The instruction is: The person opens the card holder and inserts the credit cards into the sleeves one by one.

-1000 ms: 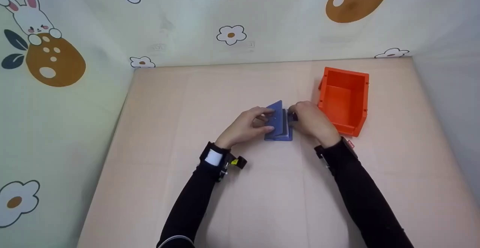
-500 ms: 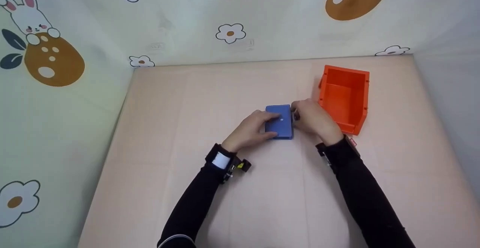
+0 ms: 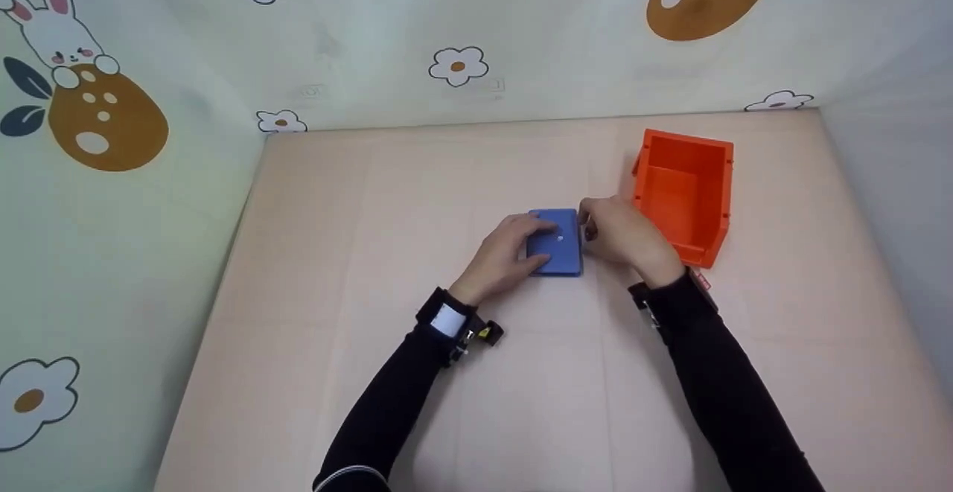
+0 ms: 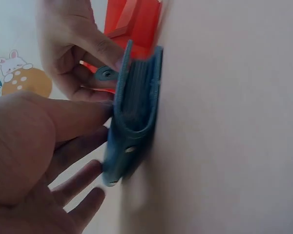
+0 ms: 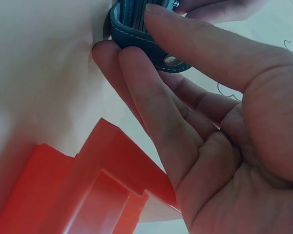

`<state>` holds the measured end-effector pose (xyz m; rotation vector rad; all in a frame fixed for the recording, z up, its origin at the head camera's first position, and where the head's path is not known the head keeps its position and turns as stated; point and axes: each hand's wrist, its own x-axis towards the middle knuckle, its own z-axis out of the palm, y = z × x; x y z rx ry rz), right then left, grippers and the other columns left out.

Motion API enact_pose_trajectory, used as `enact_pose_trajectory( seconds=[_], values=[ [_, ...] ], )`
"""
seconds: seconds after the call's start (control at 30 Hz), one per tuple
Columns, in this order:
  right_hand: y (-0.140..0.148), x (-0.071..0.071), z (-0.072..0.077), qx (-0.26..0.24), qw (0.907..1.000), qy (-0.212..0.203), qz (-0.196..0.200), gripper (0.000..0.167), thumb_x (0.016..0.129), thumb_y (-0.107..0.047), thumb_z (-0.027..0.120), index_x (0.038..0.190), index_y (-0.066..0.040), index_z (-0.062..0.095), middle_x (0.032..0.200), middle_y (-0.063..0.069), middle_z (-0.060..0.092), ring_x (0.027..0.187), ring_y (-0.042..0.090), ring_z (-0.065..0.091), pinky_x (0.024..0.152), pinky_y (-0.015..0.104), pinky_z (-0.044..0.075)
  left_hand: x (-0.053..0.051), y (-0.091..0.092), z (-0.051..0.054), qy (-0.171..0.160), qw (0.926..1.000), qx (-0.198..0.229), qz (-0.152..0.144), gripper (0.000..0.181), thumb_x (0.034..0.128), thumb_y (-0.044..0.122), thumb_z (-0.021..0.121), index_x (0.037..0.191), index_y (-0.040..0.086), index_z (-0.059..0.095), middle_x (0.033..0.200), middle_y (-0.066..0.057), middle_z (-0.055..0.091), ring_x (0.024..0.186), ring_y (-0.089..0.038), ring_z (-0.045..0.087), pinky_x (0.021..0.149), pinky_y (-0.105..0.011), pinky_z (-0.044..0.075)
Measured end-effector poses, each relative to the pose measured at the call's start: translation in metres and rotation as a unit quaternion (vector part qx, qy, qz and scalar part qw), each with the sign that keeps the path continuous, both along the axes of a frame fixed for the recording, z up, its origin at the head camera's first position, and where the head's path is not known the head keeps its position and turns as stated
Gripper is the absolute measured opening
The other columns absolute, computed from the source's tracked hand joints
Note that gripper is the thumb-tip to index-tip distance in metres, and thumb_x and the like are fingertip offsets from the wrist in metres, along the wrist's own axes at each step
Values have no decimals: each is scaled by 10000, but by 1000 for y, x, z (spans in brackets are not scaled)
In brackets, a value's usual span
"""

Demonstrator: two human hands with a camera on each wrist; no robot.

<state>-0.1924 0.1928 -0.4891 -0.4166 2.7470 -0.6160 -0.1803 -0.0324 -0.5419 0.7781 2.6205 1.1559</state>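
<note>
A small blue card holder [image 3: 567, 254] with a snap-button strap lies cover up on the table, a stack of thin leaves between its covers in the left wrist view. My left hand [image 3: 506, 254] holds it at the spine side, thumb and index finger resting on the cover. At the opposite edge, my right hand [image 3: 625, 231] pinches the strap [image 5: 136, 46] between thumb and fingers. The strap's metal snap [image 5: 173, 60] shows free of the cover. From the head view, the right fingertips are largely hidden behind that hand.
An orange plastic bin [image 3: 689, 157] stands just beyond and to the right of my right hand. The pale table [image 3: 402, 202] meets a patterned wall covering [image 3: 372, 38] at the back and sides.
The card holder's cover, tilted up one second ago, now lies flat over the leaves. My left hand has moved slightly right with it; the right hand stays by the strap.
</note>
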Motion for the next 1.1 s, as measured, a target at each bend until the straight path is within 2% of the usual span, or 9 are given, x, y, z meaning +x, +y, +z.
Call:
enact_pose_trajectory(
  seconds=[0.1,0.23,0.47,0.7,0.83,1.1],
  values=[
    [1,0,0,-69,9999,110,5,194,877,-37,743,1065,-14,699,926,154,717,835,319,645,828,473,591,0,4,-5,12,10000,75,55,498,973,206,729,1444,134,587,1555,-117,515,1505,-267,401,1249,-376,322],
    [2,0,0,-181,9996,217,-47,131,871,-9,739,1001,-10,750,918,149,743,847,320,662,854,476,593,-1,8,-10,97,9999,79,33,547,974,252,723,1480,151,542,1548,-98,515,1509,-279,378,1258,-401,306],
    [2,-1,2,-221,9994,-32,-274,182,852,-18,757,1029,21,768,958,167,757,881,340,683,853,497,587,-3,6,-14,21,9999,119,61,560,968,269,732,1489,188,544,1575,-58,496,1505,-255,365,1245,-405,325],
    [3,-3,1,-158,9998,65,-51,174,823,-3,728,996,-8,747,906,138,732,845,329,650,806,465,561,-3,6,-14,67,9996,256,-75,482,971,260,724,1421,119,627,1570,-43,506,1517,-251,347,1270,-379,269],
    [3,-3,1,-308,9995,-6,82,123,845,-54,763,965,-49,732,870,106,700,802,298,615,766,421,539,-3,7,-14,20,9995,317,-89,485,969,246,726,1420,97,629,1569,-53,501,1519,-258,340,1267,-384,279],
    [4,-3,2,-789,9961,-239,305,137,964,-80,688,1073,-50,766,1048,119,743,909,288,658,888,450,588,-2,8,-13,-67,9994,343,46,476,962,227,732,1410,97,636,1563,-45,505,1519,-247,337,1259,-373,297]
  ],
)
